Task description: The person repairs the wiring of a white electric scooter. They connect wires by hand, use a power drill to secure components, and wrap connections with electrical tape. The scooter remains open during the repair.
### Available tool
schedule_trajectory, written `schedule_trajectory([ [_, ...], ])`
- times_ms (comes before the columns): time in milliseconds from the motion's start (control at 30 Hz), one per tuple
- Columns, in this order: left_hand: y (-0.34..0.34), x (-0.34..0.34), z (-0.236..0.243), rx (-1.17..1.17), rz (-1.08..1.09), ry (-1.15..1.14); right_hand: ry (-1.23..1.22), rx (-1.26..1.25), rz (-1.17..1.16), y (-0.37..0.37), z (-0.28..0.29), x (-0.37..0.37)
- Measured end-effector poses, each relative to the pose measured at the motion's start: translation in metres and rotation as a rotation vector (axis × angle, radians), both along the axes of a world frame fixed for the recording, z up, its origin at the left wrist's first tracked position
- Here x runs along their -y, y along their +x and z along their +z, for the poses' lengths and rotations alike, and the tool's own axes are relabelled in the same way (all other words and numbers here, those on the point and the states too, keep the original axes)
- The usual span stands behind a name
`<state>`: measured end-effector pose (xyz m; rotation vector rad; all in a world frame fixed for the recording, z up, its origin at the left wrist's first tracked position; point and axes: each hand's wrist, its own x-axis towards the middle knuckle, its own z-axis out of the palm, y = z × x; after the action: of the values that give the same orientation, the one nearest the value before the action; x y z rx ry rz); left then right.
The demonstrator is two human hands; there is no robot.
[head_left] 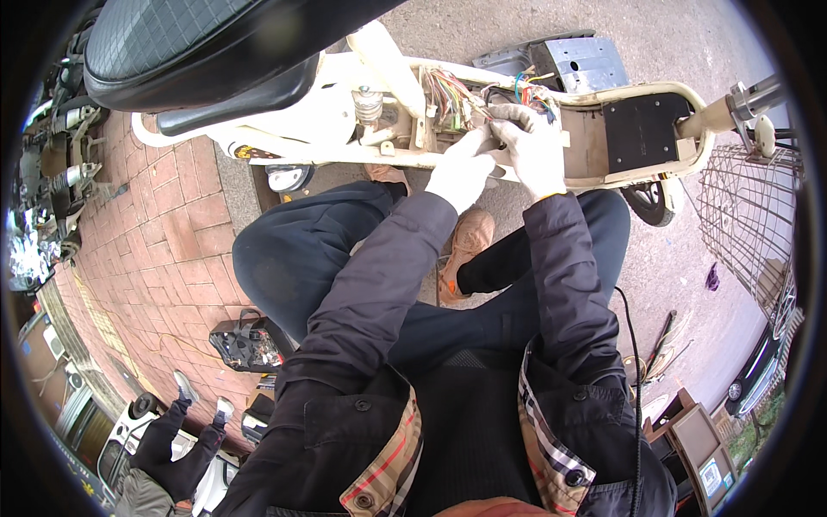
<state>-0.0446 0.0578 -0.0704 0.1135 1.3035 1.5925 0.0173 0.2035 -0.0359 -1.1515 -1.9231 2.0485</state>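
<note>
Both my hands wear white gloves and meet over the open frame of a cream electric scooter (284, 153). My left hand (463, 168) is closed, its fingertips pinched close to my right hand (531, 153), which is also closed with bent fingers. What they grip between them is too small to make out. A small greyish piece (497, 172) shows just below the fingers. Just beyond my left hand, a bundle of coloured wires (448, 96) spills out of the frame. More thin wires (536, 84) stick up beyond my right hand.
A black padded seat (172, 52) rises at upper left. A grey panel (590, 65) lies on the ground behind the scooter. A black footboard plate (642, 131) and a wire basket (748, 220) are to the right. An open tool bag (250, 342) sits at left; another person's legs (172, 439) show at lower left.
</note>
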Motion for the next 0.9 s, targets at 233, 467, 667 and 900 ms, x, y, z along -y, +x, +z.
schedule_trajectory([
  [233,-0.01,0.009,0.019,-0.36,-0.128,-0.164,0.226,-0.015,0.082,0.0,0.0,-0.002],
  [467,-0.07,0.072,0.114,-1.042,-0.22,-0.27,0.351,0.052,0.166,-0.002,0.017,0.0],
  [667,-0.096,0.079,0.11,-1.169,-0.366,-0.376,0.326,0.028,0.124,-0.003,0.017,0.005],
  [900,-0.072,0.045,0.069,-0.225,-0.107,-0.155,0.23,0.003,0.103,-0.003,0.008,0.01],
])
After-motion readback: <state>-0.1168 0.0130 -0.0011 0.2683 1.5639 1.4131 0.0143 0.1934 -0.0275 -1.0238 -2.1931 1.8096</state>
